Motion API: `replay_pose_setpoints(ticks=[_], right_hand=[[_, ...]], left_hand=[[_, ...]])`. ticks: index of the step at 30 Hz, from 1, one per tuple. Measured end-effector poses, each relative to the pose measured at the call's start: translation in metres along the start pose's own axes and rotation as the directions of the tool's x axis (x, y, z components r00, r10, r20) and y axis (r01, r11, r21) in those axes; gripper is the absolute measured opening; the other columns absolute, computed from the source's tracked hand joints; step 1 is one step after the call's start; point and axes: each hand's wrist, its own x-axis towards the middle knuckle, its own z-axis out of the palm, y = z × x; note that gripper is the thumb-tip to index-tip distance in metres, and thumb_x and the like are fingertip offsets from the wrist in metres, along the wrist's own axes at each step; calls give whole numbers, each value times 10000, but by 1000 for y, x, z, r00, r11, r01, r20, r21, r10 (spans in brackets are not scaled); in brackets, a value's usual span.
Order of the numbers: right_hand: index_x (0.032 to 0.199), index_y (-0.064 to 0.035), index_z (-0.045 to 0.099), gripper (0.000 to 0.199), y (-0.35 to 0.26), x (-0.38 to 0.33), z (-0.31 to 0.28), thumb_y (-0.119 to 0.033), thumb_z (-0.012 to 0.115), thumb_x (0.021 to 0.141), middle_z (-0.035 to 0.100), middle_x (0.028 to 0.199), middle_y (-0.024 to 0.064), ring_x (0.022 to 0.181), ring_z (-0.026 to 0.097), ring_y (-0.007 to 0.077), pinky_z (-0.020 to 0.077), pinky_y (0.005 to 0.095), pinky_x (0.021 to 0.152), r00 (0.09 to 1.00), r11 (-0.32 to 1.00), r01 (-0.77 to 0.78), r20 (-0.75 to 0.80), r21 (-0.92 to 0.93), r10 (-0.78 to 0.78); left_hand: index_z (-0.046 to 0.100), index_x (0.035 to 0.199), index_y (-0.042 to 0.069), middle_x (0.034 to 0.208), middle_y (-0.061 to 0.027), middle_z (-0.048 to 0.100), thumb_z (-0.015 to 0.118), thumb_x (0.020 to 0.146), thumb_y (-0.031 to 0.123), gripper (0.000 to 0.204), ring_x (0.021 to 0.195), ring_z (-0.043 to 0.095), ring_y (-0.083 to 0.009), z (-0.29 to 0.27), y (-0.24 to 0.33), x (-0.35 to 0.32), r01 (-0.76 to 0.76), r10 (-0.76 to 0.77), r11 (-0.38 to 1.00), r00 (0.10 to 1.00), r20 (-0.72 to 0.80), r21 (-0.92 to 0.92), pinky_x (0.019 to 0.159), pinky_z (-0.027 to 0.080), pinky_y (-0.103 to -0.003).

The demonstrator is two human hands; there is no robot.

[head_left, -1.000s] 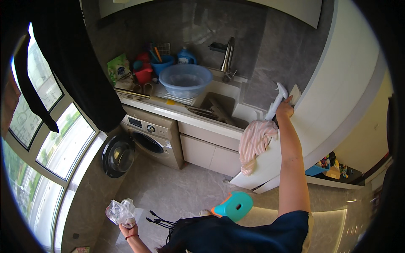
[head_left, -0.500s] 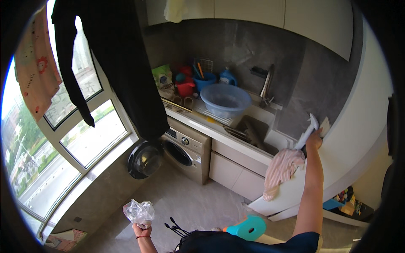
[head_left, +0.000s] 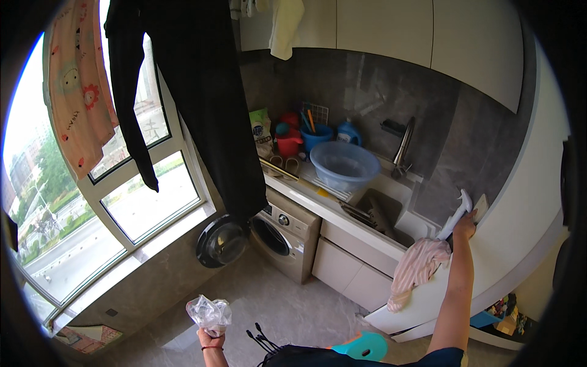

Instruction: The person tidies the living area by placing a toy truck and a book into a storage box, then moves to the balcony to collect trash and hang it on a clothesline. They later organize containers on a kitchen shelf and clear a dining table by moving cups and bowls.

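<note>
My left hand (head_left: pixel 211 338), low in the picture with a red band at its wrist, is closed around a crumpled clear plastic bag (head_left: pixel 210 314). My right arm is stretched out to the right. At its end, my right hand (head_left: pixel 465 227) is beside a white, hook-ended object (head_left: pixel 457 213) and a pale flat plate (head_left: pixel 482 208) near the grey wall. Its fingers are partly hidden, so whether it grips either one is unclear. Just below, a pink-and-white striped cloth (head_left: pixel 417 269) hangs over the edge of a white panel (head_left: pixel 471 272).
A blue basin (head_left: pixel 344 164) stands on the counter beside the sink (head_left: pixel 391 211) and tap (head_left: pixel 403 147). The washing machine (head_left: pixel 287 229) has its round door (head_left: pixel 221 243) swung out. Black trousers (head_left: pixel 202 92) hang at the window. A turquoise stool (head_left: pixel 362 347) is near my body.
My view has swung up and left, so the room sits lower and farther right in the picture. The left hand still holds the bag; the right hand stays by the hook-ended object.
</note>
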Motion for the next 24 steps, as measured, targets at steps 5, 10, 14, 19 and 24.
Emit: replay_pose_setpoints(ticks=[5, 10, 14, 19, 24], right_hand=[[1308, 46, -47, 787, 2, 3, 7, -219, 497, 804, 623, 927, 99, 750, 634, 215, 513, 301, 642, 999, 999, -1, -36, 39, 2], [1309, 45, -44, 794, 3, 3, 7, -237, 501, 806, 614, 954, 103, 772, 631, 215, 513, 309, 650, 998, 998, 11, -59, 57, -7], [1305, 55, -55, 793, 0, -4, -8, -241, 491, 813, 607, 985, 90, 792, 628, 202, 507, 311, 672, 999, 1000, 2, 35, -2, -2], [1298, 67, -74, 783, -2, -13, -22, -229, 474, 823, 606, 996, 77, 799, 626, 191, 502, 307, 685, 998, 998, 11, 59, -65, -7], [1302, 55, -77, 784, 1, -5, -14, -222, 476, 820, 610, 978, 91, 799, 626, 195, 503, 311, 681, 996, 999, -10, 85, -52, 14]], left_hand=[[512, 1083, 68, 1069, -79, 560, 465, 803, 246, 335, 978, 536, -260, 0, 0, 0, 13, -13, 1000, 1000, -2, -20, 840, 437, -426], [517, 1072, 68, 1058, -77, 565, 464, 806, 242, 323, 965, 543, -255, 2, -1, 3, 31, -32, 998, 999, -10, -52, 828, 443, -420], [529, 1053, 68, 1040, -75, 574, 453, 808, 240, 309, 944, 553, -245, 4, -3, -1, 7, -7, 1000, 1000, -13, -4, 813, 454, -402], [547, 1029, 66, 1024, -72, 583, 456, 806, 245, 300, 925, 564, -235, 2, -3, -2, -13, 13, 1000, 1000, -2, 25, 804, 463, -386], [540, 1039, 63, 1030, -74, 580, 449, 812, 245, 306, 937, 558, -238, 6, -3, -3, -3, 3, 1000, 1000, -17, 5, 816, 456, -389]])
